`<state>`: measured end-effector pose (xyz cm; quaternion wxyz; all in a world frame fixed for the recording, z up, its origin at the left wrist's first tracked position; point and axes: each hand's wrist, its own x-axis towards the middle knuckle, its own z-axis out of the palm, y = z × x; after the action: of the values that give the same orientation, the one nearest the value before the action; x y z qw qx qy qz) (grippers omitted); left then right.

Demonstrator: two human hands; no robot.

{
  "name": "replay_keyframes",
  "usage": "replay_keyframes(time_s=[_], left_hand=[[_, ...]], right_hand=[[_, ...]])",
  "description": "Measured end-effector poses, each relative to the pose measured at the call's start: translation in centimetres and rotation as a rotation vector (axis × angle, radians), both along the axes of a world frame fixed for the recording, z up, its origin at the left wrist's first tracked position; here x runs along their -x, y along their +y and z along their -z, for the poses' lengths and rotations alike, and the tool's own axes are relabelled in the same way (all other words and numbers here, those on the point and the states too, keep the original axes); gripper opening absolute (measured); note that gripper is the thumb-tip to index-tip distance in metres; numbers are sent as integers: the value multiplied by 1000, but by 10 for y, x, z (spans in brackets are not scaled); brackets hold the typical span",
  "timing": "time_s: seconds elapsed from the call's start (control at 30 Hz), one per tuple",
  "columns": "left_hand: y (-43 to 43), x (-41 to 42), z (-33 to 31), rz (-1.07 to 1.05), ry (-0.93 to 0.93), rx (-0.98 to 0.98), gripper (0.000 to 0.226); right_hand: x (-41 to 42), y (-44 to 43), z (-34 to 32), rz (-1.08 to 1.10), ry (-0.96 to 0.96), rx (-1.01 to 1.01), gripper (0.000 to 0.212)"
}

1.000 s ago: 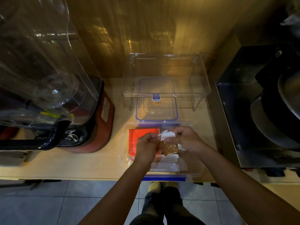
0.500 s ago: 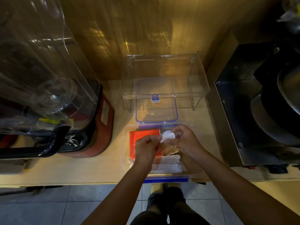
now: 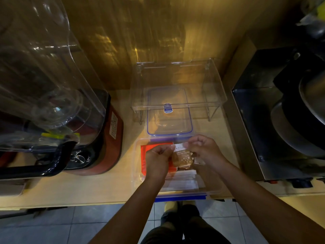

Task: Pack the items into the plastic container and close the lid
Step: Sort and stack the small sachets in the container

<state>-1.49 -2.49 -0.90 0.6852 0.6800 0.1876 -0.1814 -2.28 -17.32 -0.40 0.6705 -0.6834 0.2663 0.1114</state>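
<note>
Dim, warm yellow light; glare streaks the back wall point(image 3: 158, 37) and the clear blender jar point(image 3: 44, 71). Edges bow from the wide lens. Right side sinks into shadow; detail is soft.

We can read no text here. The white label strip point(image 3: 179, 147) atop the small brown snack packet point(image 3: 182, 159) carries dark marks too blurred to make out. The white printed sticker point(image 3: 114, 125) on the side of the red blender base point(image 3: 112, 147) at left shows only a grid of unreadable print. The blue tab point(image 3: 167, 108) on the clear lid point(image 3: 168, 111) beyond bears an illegible white mark.
</note>
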Motion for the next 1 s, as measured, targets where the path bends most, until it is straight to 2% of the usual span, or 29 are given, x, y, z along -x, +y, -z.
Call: replay_keyframes(time_s=[0.07,0.13,0.2,0.27,0.33,0.4,0.57,0.67,0.73,0.8,0.9,1.0], left_hand=[[7,-3,2,-38,-2,-31,21],[16,-7,4,-46,-39,-91,19],[24,-10,6,-60,-57,-120,20],[29,-12,7,-98,-48,-128,21],[29,-13,7,-111,-38,-130,22],[27,-14,6,-97,-32,-135,21],[22,-13,5,-83,-1,-124,18],[23,-11,6,-88,16,-120,17],[23,-12,7,-84,20,-116,15],[23,-13,7,-83,14,-110,16],[23,-16,7,-79,0,-107,19],[20,-18,7,-92,1,-100,17]], right_hand=[[0,-10,2,93,-3,31,7],[0,-19,6,118,5,148,15],[0,-22,11,-14,-7,402,15],[0,-18,17,-237,-9,641,6],[1,-10,26,-410,50,793,16],[2,-1,35,-435,112,852,30],[2,9,50,-362,181,822,38],[2,8,51,-332,169,836,28],[2,6,47,-348,118,809,13],[2,1,39,-337,20,716,1],[2,-7,21,-326,-136,586,22],[2,-16,6,-231,-215,366,21]])
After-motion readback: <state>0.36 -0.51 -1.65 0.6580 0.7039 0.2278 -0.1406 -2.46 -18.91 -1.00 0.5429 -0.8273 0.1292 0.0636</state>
